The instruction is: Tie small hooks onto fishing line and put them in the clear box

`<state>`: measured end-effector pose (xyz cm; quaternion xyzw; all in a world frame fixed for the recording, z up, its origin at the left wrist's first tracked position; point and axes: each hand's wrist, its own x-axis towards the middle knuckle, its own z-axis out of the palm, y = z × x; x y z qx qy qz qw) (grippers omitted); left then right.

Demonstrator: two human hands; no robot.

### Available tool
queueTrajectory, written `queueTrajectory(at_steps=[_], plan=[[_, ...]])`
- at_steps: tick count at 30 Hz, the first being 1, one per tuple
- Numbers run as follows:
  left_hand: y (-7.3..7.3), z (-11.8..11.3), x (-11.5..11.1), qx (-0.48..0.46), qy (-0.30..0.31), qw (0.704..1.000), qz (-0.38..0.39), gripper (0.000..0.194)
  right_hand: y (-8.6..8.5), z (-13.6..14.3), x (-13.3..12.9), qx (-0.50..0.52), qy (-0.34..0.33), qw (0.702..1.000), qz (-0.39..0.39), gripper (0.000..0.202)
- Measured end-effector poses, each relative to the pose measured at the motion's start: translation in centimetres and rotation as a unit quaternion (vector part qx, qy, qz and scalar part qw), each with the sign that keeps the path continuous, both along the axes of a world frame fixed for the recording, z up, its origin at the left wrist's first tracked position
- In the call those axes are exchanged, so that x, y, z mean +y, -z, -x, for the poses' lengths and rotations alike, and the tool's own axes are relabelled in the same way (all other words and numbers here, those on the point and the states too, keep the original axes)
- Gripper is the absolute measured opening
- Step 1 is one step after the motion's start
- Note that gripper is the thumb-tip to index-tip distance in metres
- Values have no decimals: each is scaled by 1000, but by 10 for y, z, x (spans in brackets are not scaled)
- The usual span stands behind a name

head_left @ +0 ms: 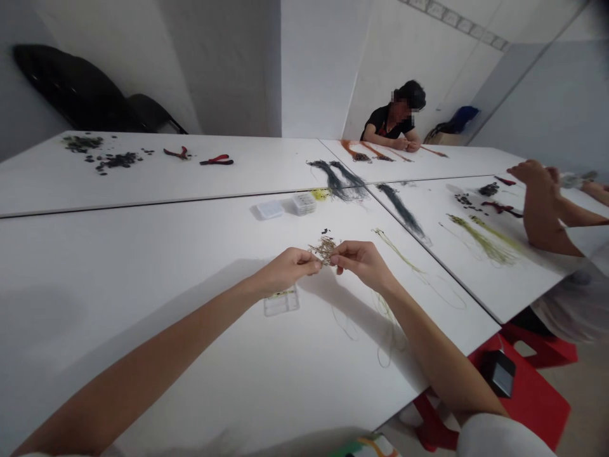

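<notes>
Thumb and fingertips of my left hand (292,268) are pinched together, close to the fingertips of my right hand (358,259), which are pinched as well. What the fingers hold is too small to make out. Just beyond them lies a pile of small thin brownish pieces (324,247), with a few tiny black bits (325,231) behind it. Thin yellow-green cord (391,330) lies in loose loops below my right wrist; whether it runs up into my fingers is unclear. A clear plastic compartment box (281,303) sits under my left hand, partly hidden by it.
Two small plastic boxes (269,210) stand ahead, beside dark strand bundles (335,181). More yellow-green strands (399,251) lie to the right. Pliers (217,160) and black pieces (118,162) are on the far table. A co-worker (392,124) sits opposite; another person's arms (547,203) reach in from the right.
</notes>
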<state>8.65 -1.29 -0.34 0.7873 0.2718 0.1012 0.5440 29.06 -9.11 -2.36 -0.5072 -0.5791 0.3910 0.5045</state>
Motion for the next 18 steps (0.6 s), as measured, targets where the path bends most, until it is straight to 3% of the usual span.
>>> queueTrajectory(at_steps=[11, 15, 18], plan=[[-4, 0, -1, -19, 0, 999, 33, 30, -3, 1, -3, -31, 46, 997, -51, 15], [-5, 1, -4, 3, -21, 1000, -10, 30, -4, 3, -4, -84, 72, 992, -55, 14], [-5, 0, -9, 24, -52, 993, -105, 30, -3, 6, -4, -78, 71, 994, -33, 15]])
